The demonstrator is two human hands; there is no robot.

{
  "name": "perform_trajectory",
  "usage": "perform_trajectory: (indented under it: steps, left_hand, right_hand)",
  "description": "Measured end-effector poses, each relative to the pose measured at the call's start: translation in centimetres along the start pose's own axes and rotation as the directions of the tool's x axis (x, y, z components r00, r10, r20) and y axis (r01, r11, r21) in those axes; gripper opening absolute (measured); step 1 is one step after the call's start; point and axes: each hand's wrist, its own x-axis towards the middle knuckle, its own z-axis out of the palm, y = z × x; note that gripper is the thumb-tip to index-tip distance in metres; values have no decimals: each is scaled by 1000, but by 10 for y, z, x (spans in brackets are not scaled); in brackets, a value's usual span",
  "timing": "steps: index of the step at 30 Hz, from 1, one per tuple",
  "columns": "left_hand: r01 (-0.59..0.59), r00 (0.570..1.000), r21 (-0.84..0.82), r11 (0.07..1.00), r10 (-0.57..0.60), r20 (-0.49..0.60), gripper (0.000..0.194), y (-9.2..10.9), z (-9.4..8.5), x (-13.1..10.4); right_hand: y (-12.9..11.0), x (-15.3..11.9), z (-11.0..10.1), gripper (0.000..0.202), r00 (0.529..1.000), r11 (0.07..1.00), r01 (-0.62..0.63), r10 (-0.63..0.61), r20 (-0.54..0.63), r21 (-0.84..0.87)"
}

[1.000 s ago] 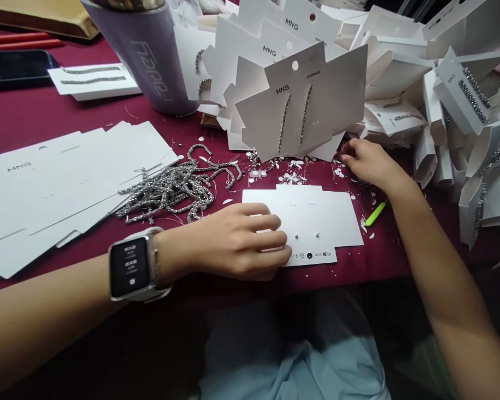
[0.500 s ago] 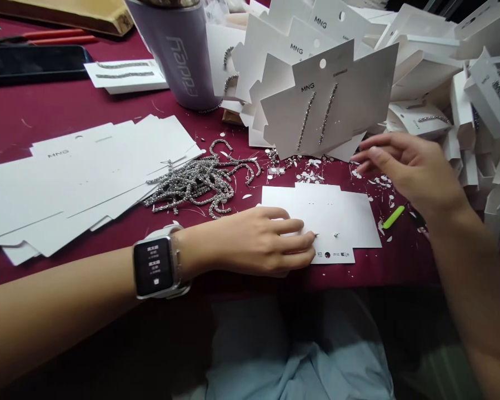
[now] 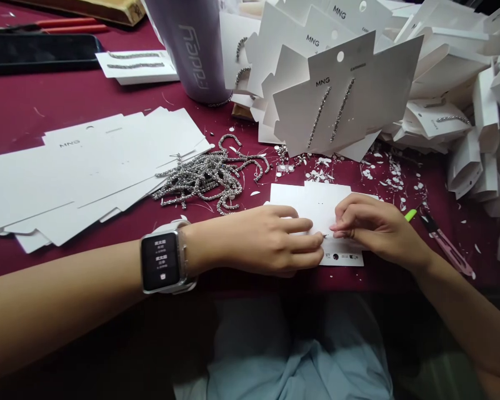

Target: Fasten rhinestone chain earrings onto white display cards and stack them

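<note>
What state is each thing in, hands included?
White card: flat, partly covered
Left hand: resting on white card
Right hand: fingertips pinched over white card, anything held unclear
Chains: loose, tangled pile
Left-side cards: flat, overlapping
Front MNG card: propped up, two chain strands on it
Tumbler: standing, top out of view
Watch: worn, screen lit

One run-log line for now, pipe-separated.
left hand: resting on card | right hand: fingertips at card, hold unclear | card: flat on table | chains: heaped beyond left hand | cup: beyond chains
</note>
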Motion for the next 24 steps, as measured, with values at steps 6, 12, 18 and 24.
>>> perform_trajectory:
  steps: [6,12,18,24]
  left_hand:
    - [-4,1000,-14,1000,4,-5,28,0,0,1]
    - [-1,1000,-8,1000,1,-2,28,0,2,-1]
    - [-1,1000,-16,1000,1,-21,27,-1,2,0]
    - [-5,999,-26,1000,4,-33,27,-1,3,0]
  right_hand:
    - [-1,0,5,11,999,1000,10,-10,-37,-8]
    - [5,1,7,9,994,989,103,-105,-9,-109]
    - [7,-1,7,10,993,990,111,-114,-32,-87]
    - [7,-1,6,12,989,982,146,-149,-15,-122]
